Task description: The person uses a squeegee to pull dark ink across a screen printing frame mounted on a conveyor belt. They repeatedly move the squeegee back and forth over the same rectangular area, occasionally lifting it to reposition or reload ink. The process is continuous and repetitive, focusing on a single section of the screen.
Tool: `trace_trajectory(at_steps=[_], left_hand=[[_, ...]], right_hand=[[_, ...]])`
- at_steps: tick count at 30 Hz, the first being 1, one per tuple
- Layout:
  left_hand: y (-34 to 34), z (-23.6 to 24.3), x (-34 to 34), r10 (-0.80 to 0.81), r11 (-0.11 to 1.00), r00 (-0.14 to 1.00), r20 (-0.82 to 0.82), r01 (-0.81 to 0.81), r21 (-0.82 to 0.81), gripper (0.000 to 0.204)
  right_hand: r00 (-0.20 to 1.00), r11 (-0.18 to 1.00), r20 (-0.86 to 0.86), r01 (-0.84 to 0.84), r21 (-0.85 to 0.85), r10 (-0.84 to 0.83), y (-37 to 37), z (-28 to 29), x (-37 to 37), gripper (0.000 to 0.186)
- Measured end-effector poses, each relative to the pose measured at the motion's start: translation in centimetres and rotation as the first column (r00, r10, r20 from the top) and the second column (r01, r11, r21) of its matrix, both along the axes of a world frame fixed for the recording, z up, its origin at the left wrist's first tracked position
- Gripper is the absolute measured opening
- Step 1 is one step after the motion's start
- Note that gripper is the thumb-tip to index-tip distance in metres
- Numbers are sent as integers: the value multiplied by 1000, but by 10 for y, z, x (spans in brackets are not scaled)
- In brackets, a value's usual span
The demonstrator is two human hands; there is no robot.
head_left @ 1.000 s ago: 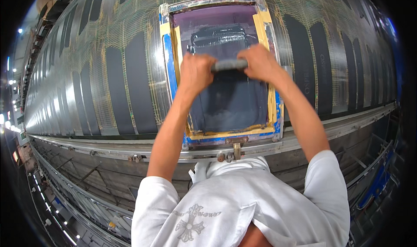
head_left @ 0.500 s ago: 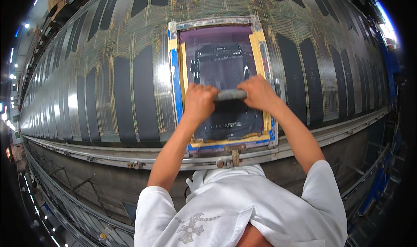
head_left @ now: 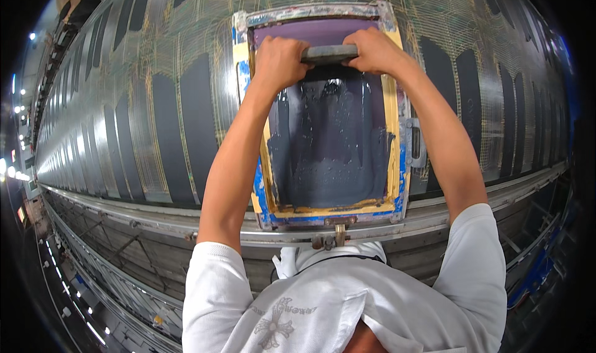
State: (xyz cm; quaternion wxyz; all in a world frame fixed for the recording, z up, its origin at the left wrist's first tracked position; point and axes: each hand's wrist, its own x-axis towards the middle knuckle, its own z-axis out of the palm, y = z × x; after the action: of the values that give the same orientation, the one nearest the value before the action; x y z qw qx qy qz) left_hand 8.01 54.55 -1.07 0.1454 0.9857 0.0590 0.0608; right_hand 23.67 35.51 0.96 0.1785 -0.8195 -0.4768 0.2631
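My left hand (head_left: pixel 282 61) and my right hand (head_left: pixel 372 52) grip opposite ends of a grey squeegee (head_left: pixel 329 54) at the far end of a screen-printing frame (head_left: pixel 316 10). The metal frame is edged with yellow and blue tape around purple mesh (head_left: pixel 297 29). Dark grey, glossy ink (head_left: pixel 329 154) is spread over the screen below the squeegee, and a grey side handle (head_left: pixel 415 142) sits at the frame's right side.
A long, shiny printing table (head_left: pixel 93 136) carries rows of dark grey panels (head_left: pixel 171 142) among yellow line markings. A metal rail (head_left: pixel 155 219) with clamps runs along the near edge. At the top left another person (head_left: pixel 69 2) is partly in view.
The squeegee, held in both hands, has moved from the middle of the screen up to its far end, leaving grey ink spread over the area below it.
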Motion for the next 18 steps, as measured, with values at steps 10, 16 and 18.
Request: trace_trajectory(at_steps=[10,16,18], left_hand=[[-122,-3,-173,-10,994,996,88,19,-105,29],[-187,2,-262,41,997,991,128,-32,-72,41],[-185,6,-261,44,997,992,121,-37,-61,43]], right_hand=[[979,961,186,-130,242,85,-124,-19,-164,24],[998,975,-46,56,213,-47,-185,12,-246,41],[941,920,-255,290,264,-223,-183,17,-214,43]])
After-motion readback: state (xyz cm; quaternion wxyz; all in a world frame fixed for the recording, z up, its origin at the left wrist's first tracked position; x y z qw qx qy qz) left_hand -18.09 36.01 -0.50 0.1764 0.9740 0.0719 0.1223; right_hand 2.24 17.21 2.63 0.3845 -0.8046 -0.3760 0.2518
